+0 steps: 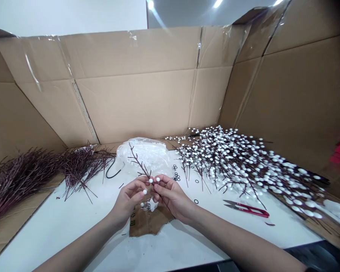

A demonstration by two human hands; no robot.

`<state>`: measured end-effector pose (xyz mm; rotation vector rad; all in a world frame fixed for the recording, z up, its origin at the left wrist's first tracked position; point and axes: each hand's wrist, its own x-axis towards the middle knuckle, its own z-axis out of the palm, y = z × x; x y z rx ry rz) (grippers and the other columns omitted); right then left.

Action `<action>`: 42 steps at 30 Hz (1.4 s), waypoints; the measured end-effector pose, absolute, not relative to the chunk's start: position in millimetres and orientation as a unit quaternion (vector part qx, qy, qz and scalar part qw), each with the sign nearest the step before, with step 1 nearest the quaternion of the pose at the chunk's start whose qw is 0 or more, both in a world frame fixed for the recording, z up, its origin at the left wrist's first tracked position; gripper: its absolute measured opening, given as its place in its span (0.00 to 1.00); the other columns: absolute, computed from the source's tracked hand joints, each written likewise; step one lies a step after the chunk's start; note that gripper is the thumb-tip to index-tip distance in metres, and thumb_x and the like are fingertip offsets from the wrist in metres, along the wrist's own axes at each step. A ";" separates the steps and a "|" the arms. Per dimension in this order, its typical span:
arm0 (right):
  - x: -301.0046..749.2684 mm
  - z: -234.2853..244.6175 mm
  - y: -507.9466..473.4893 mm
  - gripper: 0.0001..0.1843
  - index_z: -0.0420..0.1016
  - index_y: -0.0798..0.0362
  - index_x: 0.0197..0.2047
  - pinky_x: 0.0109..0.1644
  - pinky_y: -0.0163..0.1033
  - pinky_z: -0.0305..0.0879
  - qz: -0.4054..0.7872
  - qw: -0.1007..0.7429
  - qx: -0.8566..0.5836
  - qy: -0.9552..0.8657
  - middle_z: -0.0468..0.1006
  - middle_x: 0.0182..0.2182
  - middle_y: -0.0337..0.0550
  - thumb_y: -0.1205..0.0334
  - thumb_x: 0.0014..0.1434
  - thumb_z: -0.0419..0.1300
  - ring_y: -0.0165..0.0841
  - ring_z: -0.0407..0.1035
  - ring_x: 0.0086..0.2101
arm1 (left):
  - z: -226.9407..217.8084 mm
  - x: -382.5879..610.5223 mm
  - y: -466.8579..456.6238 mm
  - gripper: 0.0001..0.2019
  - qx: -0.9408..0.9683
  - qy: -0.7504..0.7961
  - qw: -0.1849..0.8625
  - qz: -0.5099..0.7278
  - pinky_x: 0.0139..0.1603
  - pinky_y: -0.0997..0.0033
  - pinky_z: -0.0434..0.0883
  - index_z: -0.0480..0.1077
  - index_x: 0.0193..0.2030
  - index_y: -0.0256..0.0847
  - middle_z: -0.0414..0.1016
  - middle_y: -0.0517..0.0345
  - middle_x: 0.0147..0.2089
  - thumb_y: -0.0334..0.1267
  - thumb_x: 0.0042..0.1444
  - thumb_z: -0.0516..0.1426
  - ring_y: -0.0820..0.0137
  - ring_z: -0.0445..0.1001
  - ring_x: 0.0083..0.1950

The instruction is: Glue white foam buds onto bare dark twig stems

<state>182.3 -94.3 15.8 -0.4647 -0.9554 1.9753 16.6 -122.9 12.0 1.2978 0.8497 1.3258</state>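
My right hand point(170, 194) pinches a dark brown artificial twig point(138, 161), whose bare forked top points up and to the left. A couple of white balls point(150, 181) sit low on its branches near my fingertips. Close beside it, my left hand point(129, 196) is closed with a small white ball point(144, 192) between thumb and finger. Beneath both hands lies a torn piece of brown cardboard point(150, 224), with a small white heap of glue or balls point(151, 205) on it, partly hidden by my fingers.
Behind my hands sits a clear plastic bag of white balls point(158, 156). Bare brown twigs point(79, 166) lie left; a large pile of white-tipped twigs point(229, 158) lies right. Red-handled thread snips point(248, 209) and black rings point(197, 201) rest on the white table point(82, 219). Cardboard walls point(136, 102) surround it.
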 end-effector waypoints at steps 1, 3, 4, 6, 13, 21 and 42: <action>182.5 15.9 -94.0 0.11 0.68 0.54 0.33 0.29 0.28 0.60 0.792 0.442 -0.182 -0.380 0.71 0.26 0.34 0.64 0.49 0.67 0.21 0.64 0.23 | 12.0 16.2 -122.3 0.04 0.547 0.358 0.515 0.554 0.51 0.65 0.64 0.71 0.28 0.39 0.68 0.52 0.48 0.36 0.51 0.59 0.61 0.65 0.53; 183.1 16.2 -92.9 0.11 0.68 0.54 0.32 0.29 0.29 0.58 0.787 0.457 -0.178 -0.374 0.69 0.25 0.33 0.66 0.50 0.67 0.21 0.63 0.23 | 11.4 15.6 -121.5 0.03 0.550 0.365 0.507 0.555 0.46 0.68 0.65 0.70 0.28 0.39 0.67 0.54 0.45 0.35 0.51 0.59 0.64 0.66 0.48; 183.7 16.4 -92.2 0.10 0.68 0.54 0.32 0.29 0.29 0.58 0.785 0.463 -0.179 -0.371 0.69 0.26 0.33 0.66 0.49 0.67 0.22 0.63 0.23 | 10.8 15.5 -121.3 0.03 0.548 0.368 0.506 0.556 0.44 0.70 0.65 0.70 0.29 0.39 0.67 0.55 0.43 0.35 0.52 0.59 0.67 0.67 0.45; 184.9 16.7 -90.5 0.10 0.68 0.54 0.32 0.28 0.29 0.56 0.781 0.471 -0.180 -0.368 0.71 0.28 0.35 0.68 0.49 0.66 0.22 0.62 0.24 | 9.5 15.8 -121.3 0.04 0.546 0.369 0.511 0.552 0.38 0.73 0.64 0.70 0.29 0.39 0.67 0.56 0.39 0.36 0.52 0.58 0.71 0.66 0.37; 186.4 12.8 -85.8 0.07 0.72 0.56 0.33 0.30 0.33 0.57 0.774 0.472 -0.198 -0.374 0.72 0.25 0.38 0.65 0.50 0.64 0.26 0.63 0.24 | 10.7 21.1 -126.1 0.05 0.546 0.377 0.522 0.536 0.38 0.72 0.66 0.70 0.29 0.39 0.64 0.54 0.45 0.36 0.52 0.58 0.68 0.67 0.42; 186.6 13.4 -88.6 0.13 0.69 0.52 0.34 0.31 0.33 0.58 0.764 0.466 -0.194 -0.402 0.71 0.32 0.34 0.67 0.46 0.68 0.24 0.65 0.25 | 9.4 22.7 -127.6 0.04 0.534 0.369 0.539 0.536 0.43 0.71 0.67 0.71 0.29 0.39 0.63 0.54 0.48 0.36 0.53 0.59 0.67 0.67 0.45; 188.6 10.4 -89.4 0.20 0.73 0.52 0.47 0.42 0.36 0.63 0.795 0.413 -0.181 -0.406 0.74 0.35 0.39 0.69 0.48 0.67 0.27 0.70 0.32 | 8.9 23.7 -132.1 0.04 0.513 0.322 0.576 0.550 0.48 0.65 0.66 0.72 0.29 0.38 0.68 0.50 0.51 0.35 0.52 0.59 0.63 0.69 0.48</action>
